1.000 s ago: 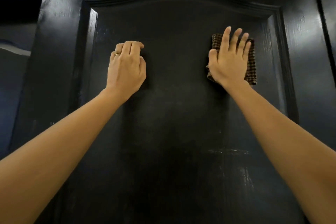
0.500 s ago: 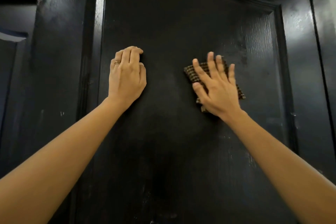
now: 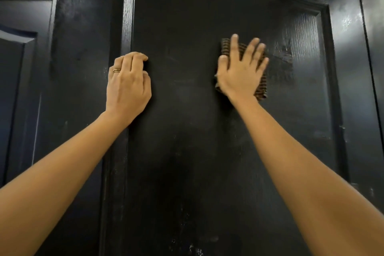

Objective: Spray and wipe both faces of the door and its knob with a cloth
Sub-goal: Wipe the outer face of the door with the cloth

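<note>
Your R hand [image 3: 241,77] lies flat on the cloth [image 3: 262,87]. The fingers are spread and straight and the palm presses it to the door [image 3: 187,27], with nothing pinched. The fingertips look blurred. The cloth is a folded, dark checked pad. Its edges show above your index finger and below-right of your palm, and the rest is hidden under the hand.

Just right of the hand there's a dull, damp-looking smear [image 3: 280,64] on the panel. Beyond that is the raised trim [image 3: 329,48] that frames the panel, then the glossier outer strip of the door.

Well to the left, at about the same height, your L hand [image 3: 127,87] rests on the panel near the trim on that side. Its fingers are curled under, tips to the wood, and it seems to hold nothing. There's a ring [image 3: 116,70] on one finger. The knob isn't in view.

The step looks like wiping the upper panel of this face, approx. mid-task at best, since the other face and the knob seem to remain.

To do it well:
- Press evenly through the whole palm, not just the fingertips, so the pad doesn't bunch or slide out.
- Overlap your passes, starting from the damp patch.
- Run a cloth edge along the trim groove, where dirt probably collects.
- Lean on the L hand so the door doesn't swing away.
</note>
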